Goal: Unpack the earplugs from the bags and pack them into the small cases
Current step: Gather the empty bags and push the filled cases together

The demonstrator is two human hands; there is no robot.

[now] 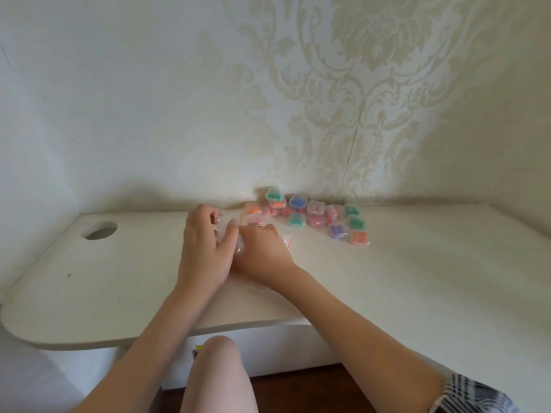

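Observation:
My left hand [205, 242] and my right hand [262, 251] meet at the middle of the white table [417, 278]. Both hold a small clear plastic thing [240, 247] between them; it looks like a bag or a case, and my fingers hide most of it. Clear bags with red strips [287, 240] lie just beyond my right hand. A cluster of small clear cases [316, 216] holding green, blue, orange, pink and purple earplugs lies by the wall.
A round cable hole [100, 231] sits in the table's far left. The patterned wall [328, 114] stands directly behind the cases. My knee [217, 368] shows below the table's front edge.

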